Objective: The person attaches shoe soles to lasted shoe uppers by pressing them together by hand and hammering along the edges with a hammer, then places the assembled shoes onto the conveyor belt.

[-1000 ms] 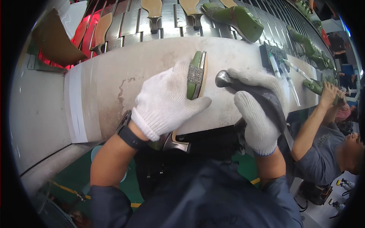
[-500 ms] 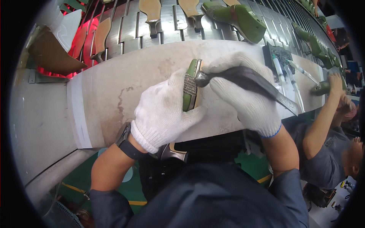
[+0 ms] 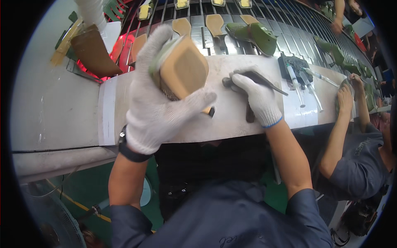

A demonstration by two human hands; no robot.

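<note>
My left hand, in a white knit glove, grips a green high-heeled shoe lifted off the bench, its tan sole facing me. My right hand, also gloved, rests on the bench top and is closed around a dark metal tool whose head lies flat on the surface. The shoe is to the left of the tool and apart from it.
A conveyor beyond the bench carries tan soles and green shoes. Syringe-like applicators lie on a dark pad to the right. A seated person works at the right end. A brown funnel-shaped piece stands at the far left.
My left hand has lifted the green shoe off the bench and turned it sole-up toward me. My right hand has lowered the tool onto the bench.
</note>
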